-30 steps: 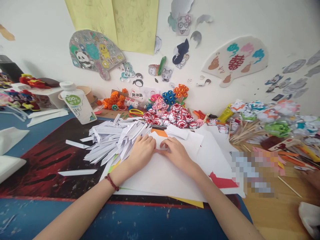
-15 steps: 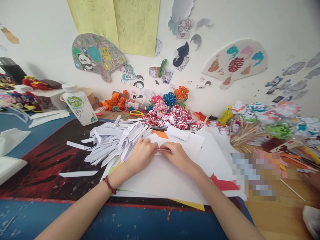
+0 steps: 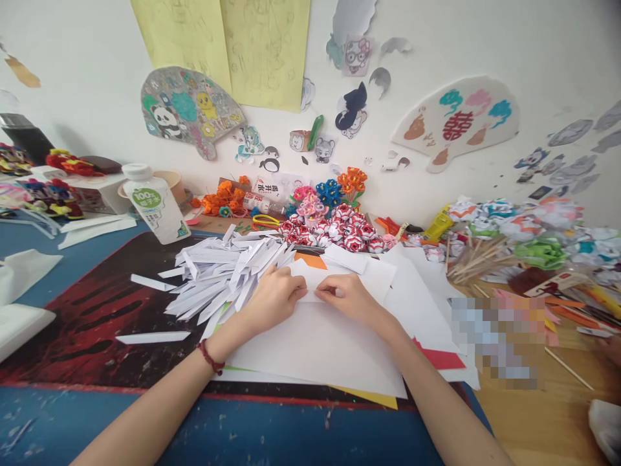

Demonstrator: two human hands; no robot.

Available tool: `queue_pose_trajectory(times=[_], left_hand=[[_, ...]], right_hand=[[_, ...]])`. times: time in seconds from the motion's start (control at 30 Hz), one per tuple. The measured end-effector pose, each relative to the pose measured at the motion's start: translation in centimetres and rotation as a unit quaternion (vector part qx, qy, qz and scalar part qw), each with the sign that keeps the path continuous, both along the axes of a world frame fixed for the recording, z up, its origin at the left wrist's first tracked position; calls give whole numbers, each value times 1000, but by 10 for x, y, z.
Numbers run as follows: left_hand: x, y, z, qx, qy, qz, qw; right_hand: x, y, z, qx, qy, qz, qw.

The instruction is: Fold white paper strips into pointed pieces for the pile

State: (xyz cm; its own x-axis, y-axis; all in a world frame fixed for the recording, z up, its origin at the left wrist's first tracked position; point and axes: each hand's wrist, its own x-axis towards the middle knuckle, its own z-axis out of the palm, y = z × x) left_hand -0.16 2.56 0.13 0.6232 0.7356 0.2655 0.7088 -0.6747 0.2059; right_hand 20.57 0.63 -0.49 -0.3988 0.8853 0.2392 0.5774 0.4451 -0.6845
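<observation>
Both hands are over the white paper sheets (image 3: 320, 349) at the middle of the table. My left hand (image 3: 281, 294) has its fingers curled closed beside the pile of folded white paper strips (image 3: 208, 272). My right hand (image 3: 347, 298) is pinched closed a little to the right, thumb against fingertips. A pale piece of paper (image 3: 310, 296) shows between the fingertips, hard to tell from the sheets below. What each hand grips is too small to make out.
A white bottle (image 3: 152, 207) stands behind the strips. Red and white paper flowers (image 3: 347, 230) lie along the wall. At right are wooden sticks (image 3: 485, 255), crumpled flowers (image 3: 541, 252) and part of another person's hand (image 3: 611, 348).
My hands have moved slightly apart, the right one shifting a little to the right. The strip pile and sheets look the same.
</observation>
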Motion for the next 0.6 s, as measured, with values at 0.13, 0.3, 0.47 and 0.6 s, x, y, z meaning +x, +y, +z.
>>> queue_pose_trajectory(times=[0.13, 0.3, 0.47, 0.6], left_hand=[[-2, 1, 0, -9, -9, -4, 1000], [-3, 2, 2, -16, -25, -12, 999], [-3, 2, 3, -24, -34, -15, 999], [-4, 1, 4, -28, -39, -19, 999]], right_hand=[[4, 2, 0, 3, 3, 1, 1000], [7, 3, 4, 0, 7, 8, 1000], [11, 4, 5, 13, 3, 9, 1000], [14, 4, 8, 21, 8, 18, 1000]])
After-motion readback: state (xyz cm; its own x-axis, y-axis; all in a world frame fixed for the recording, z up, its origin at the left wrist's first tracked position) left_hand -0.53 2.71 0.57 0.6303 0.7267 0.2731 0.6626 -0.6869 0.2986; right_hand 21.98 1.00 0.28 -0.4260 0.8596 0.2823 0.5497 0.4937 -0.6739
